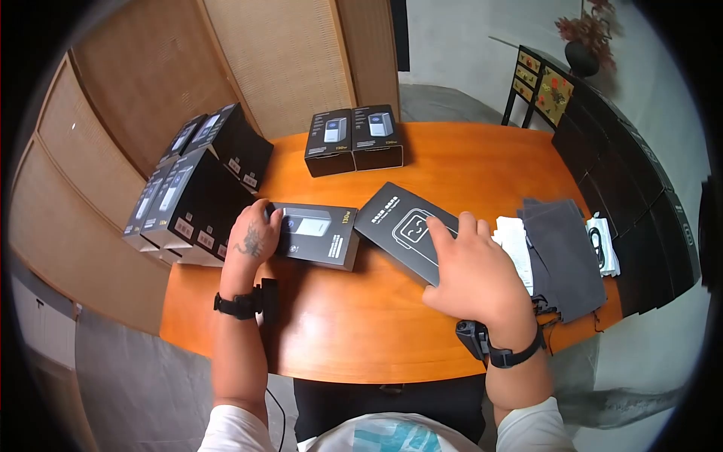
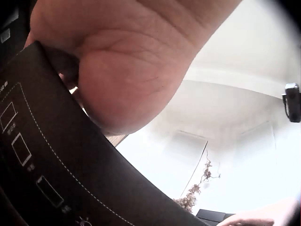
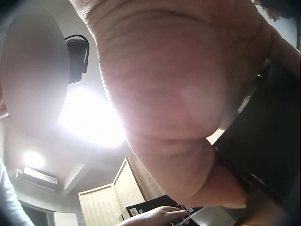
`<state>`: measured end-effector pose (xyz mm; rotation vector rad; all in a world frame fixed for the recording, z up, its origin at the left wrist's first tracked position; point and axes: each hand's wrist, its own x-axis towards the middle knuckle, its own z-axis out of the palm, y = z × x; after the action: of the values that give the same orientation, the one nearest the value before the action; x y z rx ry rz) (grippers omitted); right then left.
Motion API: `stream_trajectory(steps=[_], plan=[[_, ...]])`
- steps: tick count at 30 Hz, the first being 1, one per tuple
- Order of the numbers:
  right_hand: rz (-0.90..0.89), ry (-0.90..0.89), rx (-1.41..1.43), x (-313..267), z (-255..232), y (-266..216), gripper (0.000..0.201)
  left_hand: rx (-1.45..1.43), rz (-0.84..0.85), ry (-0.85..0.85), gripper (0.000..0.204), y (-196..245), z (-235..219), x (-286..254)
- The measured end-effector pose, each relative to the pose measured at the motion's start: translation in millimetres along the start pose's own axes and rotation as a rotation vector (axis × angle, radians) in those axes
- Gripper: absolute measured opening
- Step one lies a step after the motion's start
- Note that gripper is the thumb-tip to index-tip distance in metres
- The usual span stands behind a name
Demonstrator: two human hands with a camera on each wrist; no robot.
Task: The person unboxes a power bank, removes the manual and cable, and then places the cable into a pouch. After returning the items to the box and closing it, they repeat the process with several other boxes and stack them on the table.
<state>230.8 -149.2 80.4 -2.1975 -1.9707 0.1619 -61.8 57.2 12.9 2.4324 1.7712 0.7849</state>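
Note:
Near the middle of the table a dark printed box marked 130W lies on its side. My left hand grips its left end, thumb at the near corner. In the left wrist view, one dark face of this box shows icons and a dotted line, with the palm just above. To the right, my right hand holds a flat black box with a smiling-face outline. That box slants beside the printed one. Its right end is hidden beneath the hand, and its dark side shows in the right wrist view.
Several black boxes are stacked on the left. Two more boxes stand at the back. Grey pouches lie on the right, between white paper and a bagged cable. A row of black boxes lines the right edge.

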Motion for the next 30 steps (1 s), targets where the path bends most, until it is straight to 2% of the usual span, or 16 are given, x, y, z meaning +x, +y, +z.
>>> stream_trajectory(steps=[4,7,11,13,15,18,24,30], plan=[[-0.031,0.021,-0.02,-6,-2,-5,0.076,-0.002,-0.049,-0.059,0.038,1,-10,-1],[-0.032,0.0,-0.011,-6,-6,-3,0.08,-0.162,-0.053,-0.006,0.04,-16,-3,2],[-0.049,0.029,0.005,-3,-7,7,0.08,-1.117,-0.285,-0.066,0.04,-28,-5,11],[-0.053,0.067,0.025,-1,-7,15,0.08,-1.458,-0.338,-0.168,0.047,-30,-11,11],[-0.06,0.104,0.054,0,-7,21,0.08,-1.535,-0.285,-0.162,0.044,-25,-11,9],[-0.067,0.03,0.083,5,-12,26,0.079,-1.468,-0.212,-0.228,0.05,-33,-1,12],[-0.163,-0.003,0.128,11,-8,36,0.081,-1.274,-0.389,-0.142,0.05,-41,14,16],[-0.17,0.084,0.092,12,-5,28,0.082,-1.312,-0.537,-0.052,0.042,-30,13,11]])
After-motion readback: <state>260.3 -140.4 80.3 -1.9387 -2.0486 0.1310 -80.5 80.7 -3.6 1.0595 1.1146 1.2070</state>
